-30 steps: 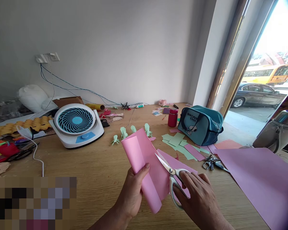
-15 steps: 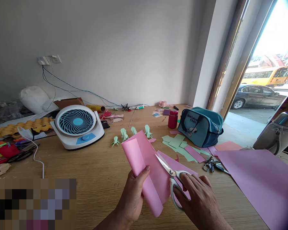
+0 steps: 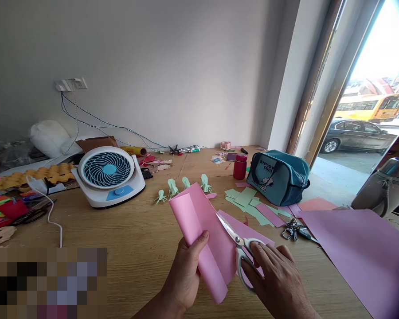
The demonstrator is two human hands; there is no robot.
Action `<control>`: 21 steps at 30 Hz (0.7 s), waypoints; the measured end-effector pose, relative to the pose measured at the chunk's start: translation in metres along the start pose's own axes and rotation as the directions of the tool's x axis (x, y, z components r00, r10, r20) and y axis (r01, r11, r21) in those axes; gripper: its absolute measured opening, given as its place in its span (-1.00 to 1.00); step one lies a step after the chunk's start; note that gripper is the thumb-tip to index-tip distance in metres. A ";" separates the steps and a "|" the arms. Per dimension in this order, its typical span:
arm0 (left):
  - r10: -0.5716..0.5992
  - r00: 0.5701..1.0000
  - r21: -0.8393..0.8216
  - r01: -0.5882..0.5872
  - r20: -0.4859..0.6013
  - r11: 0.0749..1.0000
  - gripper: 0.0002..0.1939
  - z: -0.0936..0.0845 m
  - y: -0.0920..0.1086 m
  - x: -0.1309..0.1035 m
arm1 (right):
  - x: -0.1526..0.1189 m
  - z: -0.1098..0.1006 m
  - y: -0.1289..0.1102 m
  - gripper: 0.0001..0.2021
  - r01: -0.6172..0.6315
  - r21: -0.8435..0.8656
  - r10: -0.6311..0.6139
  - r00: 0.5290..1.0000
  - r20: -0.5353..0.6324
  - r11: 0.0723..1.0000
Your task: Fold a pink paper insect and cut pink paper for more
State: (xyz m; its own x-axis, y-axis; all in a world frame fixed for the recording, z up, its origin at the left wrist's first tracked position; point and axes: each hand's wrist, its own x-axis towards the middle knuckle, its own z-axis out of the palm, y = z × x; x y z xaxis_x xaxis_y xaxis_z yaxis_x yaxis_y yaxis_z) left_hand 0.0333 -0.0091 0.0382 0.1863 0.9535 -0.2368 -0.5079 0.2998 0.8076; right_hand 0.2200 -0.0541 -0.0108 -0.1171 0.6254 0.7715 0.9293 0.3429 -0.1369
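Observation:
My left hand [image 3: 186, 270] is closed around a rolled sheet of pink paper [image 3: 197, 241], thumb on top of the roll. The fingers of my right hand [image 3: 277, 270] are in the white handles of a pair of scissors [image 3: 237, 239]. Their metal blades lie at the pink paper, pointing up and left, slightly apart. A cut pink flap shows behind the blades. Beyond the roll stand several small green paper figures [image 3: 173, 187]. Green paper pieces [image 3: 245, 196] and a pink strip [image 3: 270, 215] lie to the right.
A white fan [image 3: 108, 177] stands at the left. At the right are a red flask [image 3: 240, 166], a blue bag [image 3: 279, 177], keys [image 3: 294, 229] and a large pink sheet [image 3: 359, 252]. Colourful clutter and a white cable [image 3: 55, 226] lie at the far left.
The view has shifted very slightly. Both hands, the scissors and the pink paper keep nearly the same positions.

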 end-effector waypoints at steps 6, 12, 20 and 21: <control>0.026 1.000 0.024 -0.026 -0.006 0.999 -0.71 0.001 0.001 0.001 | 0.000 0.000 0.001 -0.75 -0.002 -0.003 0.002 1.000 -0.010 1.000; 0.049 0.999 0.065 -0.049 0.001 0.997 -0.69 0.000 0.000 0.001 | 0.003 -0.001 0.000 -0.74 -0.009 0.004 0.009 1.000 0.000 1.000; 0.047 0.999 0.102 -0.048 0.013 0.994 -0.62 0.002 -0.007 0.000 | 0.003 -0.001 0.000 -0.76 -0.021 0.001 0.021 1.000 0.007 1.000; 0.038 0.999 0.100 -0.039 0.013 0.994 -0.62 0.003 -0.007 -0.001 | 0.003 0.000 0.000 -0.77 -0.023 -0.001 0.023 1.000 0.009 1.000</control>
State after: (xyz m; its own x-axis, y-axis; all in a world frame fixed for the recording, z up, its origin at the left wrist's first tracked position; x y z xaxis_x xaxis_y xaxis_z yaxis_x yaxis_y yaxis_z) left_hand 0.0389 -0.0123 0.0342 0.1779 0.9638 -0.1987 -0.4285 0.2576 0.8660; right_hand 0.2196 -0.0526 -0.0082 -0.0985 0.6397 0.7623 0.9322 0.3274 -0.1543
